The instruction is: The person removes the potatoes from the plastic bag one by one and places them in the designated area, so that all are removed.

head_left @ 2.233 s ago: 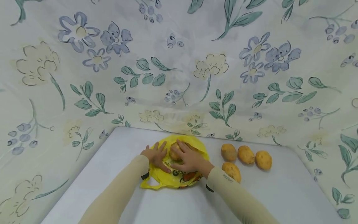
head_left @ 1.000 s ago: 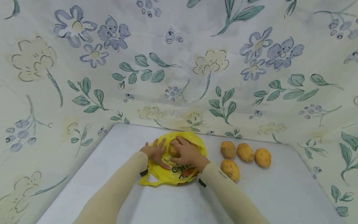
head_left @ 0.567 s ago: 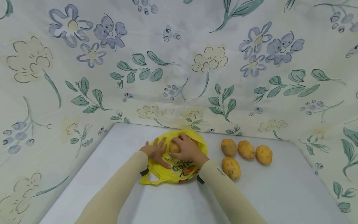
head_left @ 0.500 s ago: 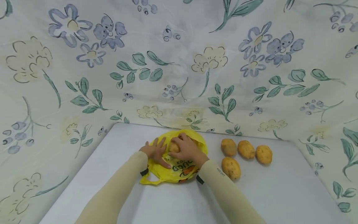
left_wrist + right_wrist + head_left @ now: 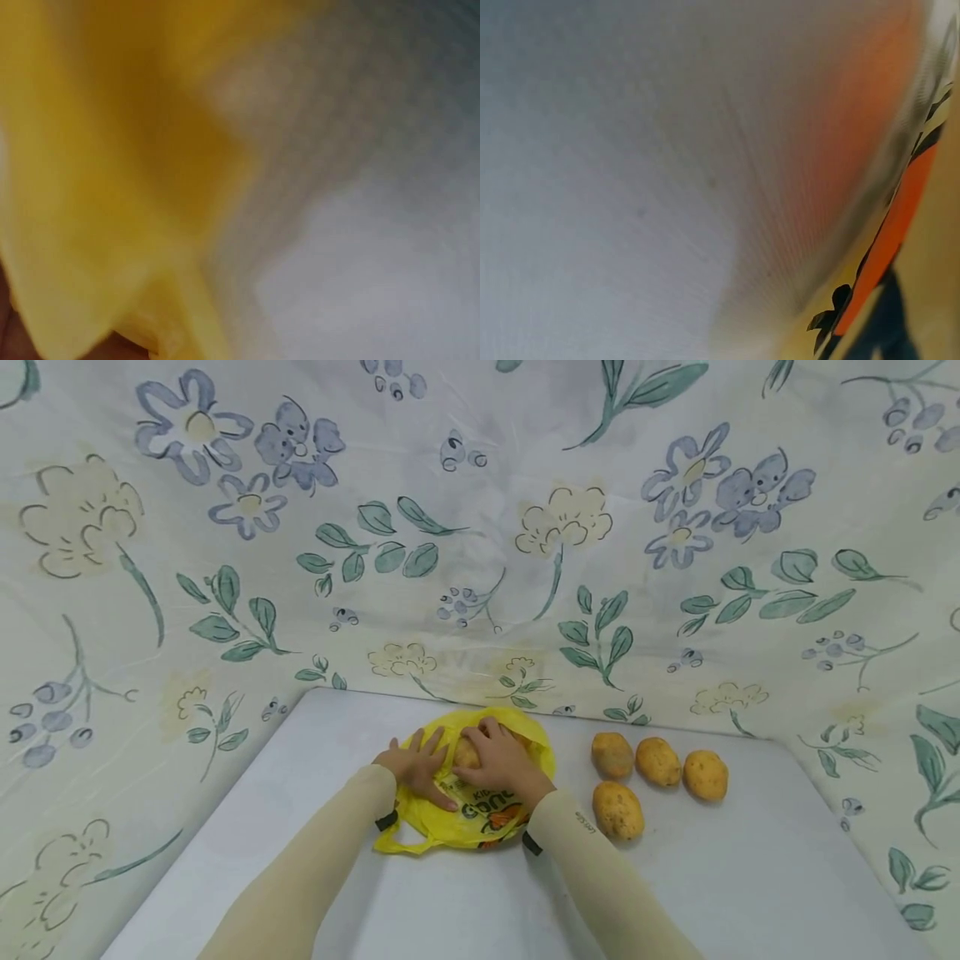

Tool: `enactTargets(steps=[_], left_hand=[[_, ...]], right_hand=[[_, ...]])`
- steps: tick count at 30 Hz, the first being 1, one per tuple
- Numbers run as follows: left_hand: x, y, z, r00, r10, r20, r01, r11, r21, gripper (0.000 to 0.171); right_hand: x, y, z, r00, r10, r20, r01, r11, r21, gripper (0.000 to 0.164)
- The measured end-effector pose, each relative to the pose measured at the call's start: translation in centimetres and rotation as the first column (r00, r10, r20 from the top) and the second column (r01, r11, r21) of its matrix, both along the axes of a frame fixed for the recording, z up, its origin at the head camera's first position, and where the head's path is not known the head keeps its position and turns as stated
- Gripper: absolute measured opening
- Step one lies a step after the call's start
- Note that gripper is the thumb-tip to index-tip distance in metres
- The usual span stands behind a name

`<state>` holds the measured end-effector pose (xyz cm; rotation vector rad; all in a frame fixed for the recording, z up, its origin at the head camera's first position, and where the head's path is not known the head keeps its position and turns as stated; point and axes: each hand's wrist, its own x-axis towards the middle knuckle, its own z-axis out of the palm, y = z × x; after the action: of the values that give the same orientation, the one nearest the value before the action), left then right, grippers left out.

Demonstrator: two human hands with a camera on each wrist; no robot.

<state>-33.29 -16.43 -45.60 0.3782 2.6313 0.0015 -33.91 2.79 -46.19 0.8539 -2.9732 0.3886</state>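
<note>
A yellow plastic bag (image 5: 435,828) with printed lettering lies on the table in the head view, its handle loop toward the near left. My left hand (image 5: 417,768) rests on the bag's left side with fingers spread. At the bag's middle, my right hand (image 5: 501,762) grips a potato (image 5: 466,755), fingers curved over its top and thumb at its near side. Much of that potato is under the hand. In the left wrist view the bag (image 5: 97,187) is blurred and close. The right wrist view catches only the bag's printed side (image 5: 900,247).
Several loose potatoes lie right of the bag: one potato (image 5: 618,811) nearer my right forearm, others in a row behind it, such as a potato (image 5: 658,762). Floral cloth (image 5: 480,568) hangs behind and beside the white table (image 5: 750,877).
My right hand has gone from lying flatter over the potato to curling its fingers round it, shifting slightly left. My left hand stays spread on the bag. The loose potatoes have not moved.
</note>
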Motion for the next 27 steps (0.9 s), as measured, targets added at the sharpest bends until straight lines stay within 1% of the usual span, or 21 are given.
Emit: enactTargets(steps=[10,17,21,25,27], left_hand=[[-0.06,-0.08,0.05,1.0,-0.006,-0.01,0.006,1.0,-0.004,0.124],[-0.23,-0.12,0.01,1.0,-0.007,-0.018,0.006,1.0,-0.009,0.124],[-0.21,-0.05,0.0,1.0,-0.003,-0.015,0.003,1.0,0.013,0.125],[-0.14,-0.03,0.0,1.0,-0.002,-0.005,0.002,1.0,0.027,0.125],[-0.16,-0.11,-0.01,1.0,-0.003,-0.004,0.003,1.0,0.018,0.125]], right_hand=[[-0.2,0.05,-0.15,0.999,0.005,0.054,-0.006,1.0,0.01,0.072],[-0.22,0.18,-0.02,0.995,0.001,0.097,0.002,0.999,-0.038,0.079],[-0.3,0.31,-0.16,0.991,-0.015,0.129,0.024,0.998,-0.063,0.081],[-0.33,0.4,-0.34,0.981,-0.03,0.19,0.052,0.992,-0.112,0.081],[-0.33,0.36,-0.39,0.976,-0.03,0.217,0.062,0.988,-0.14,0.081]])
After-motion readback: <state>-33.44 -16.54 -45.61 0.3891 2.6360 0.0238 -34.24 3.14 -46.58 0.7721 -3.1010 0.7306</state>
